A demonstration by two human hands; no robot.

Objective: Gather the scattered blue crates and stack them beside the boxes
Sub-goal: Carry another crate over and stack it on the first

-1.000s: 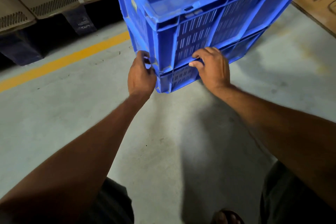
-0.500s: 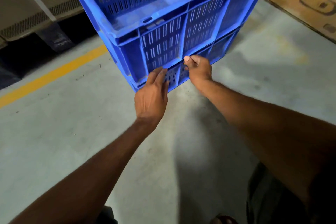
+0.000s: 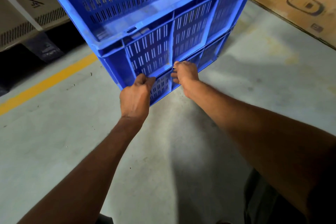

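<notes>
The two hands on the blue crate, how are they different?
The left hand is curled in a fist near the corner of the blue crate; the right hand sits nearer the middle of that side, fingers bent onto the wall. The left hand is lower and closer to the camera; the right hand is higher. Both grip the same low ridge.

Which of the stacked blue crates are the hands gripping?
The bottom crate. Both the left hand and right hand clutch its slotted side wall just above the floor; the upper crate nested on it is untouched.
</notes>
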